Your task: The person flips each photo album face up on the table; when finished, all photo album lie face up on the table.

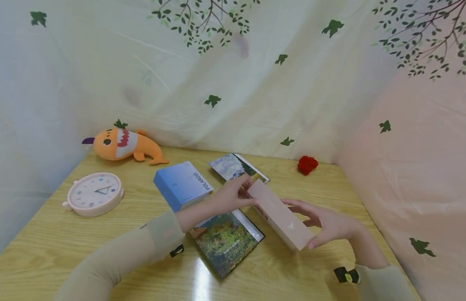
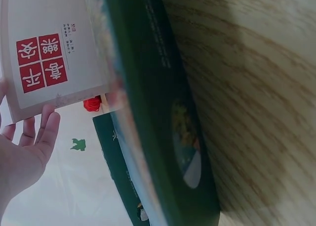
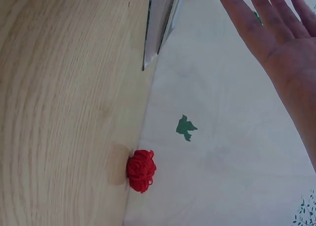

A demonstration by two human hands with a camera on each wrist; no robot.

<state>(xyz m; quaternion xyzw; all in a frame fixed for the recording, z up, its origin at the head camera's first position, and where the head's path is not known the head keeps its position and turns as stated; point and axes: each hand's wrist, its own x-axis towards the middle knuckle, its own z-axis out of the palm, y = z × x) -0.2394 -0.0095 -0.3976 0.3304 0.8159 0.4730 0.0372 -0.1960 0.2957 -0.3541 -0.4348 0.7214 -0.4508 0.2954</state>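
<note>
A pale pink box [image 1: 281,214] with red printed characters is held tilted above the table between both hands. My left hand [image 1: 234,194] grips its far left end, the thumb on the near side. At the box's right side, my right hand [image 1: 329,221] holds it, with the thumb by the near corner and the fingers spread along the edge. The left wrist view shows the box's printed face [image 2: 54,48] beside the left hand [image 2: 24,161]. In the right wrist view, the right hand's fingers [image 3: 276,23] reach the box at the top edge. Below lies a photo album [image 1: 229,246].
Left of the hands sits a blue Polaroid box [image 1: 184,182]. A second picture-covered album [image 1: 233,165] lies behind them. Farther left are a round pink clock [image 1: 94,193] and an orange shark plush [image 1: 124,145]. Red yarn [image 1: 307,164] rests by the back curtain [image 1: 255,121].
</note>
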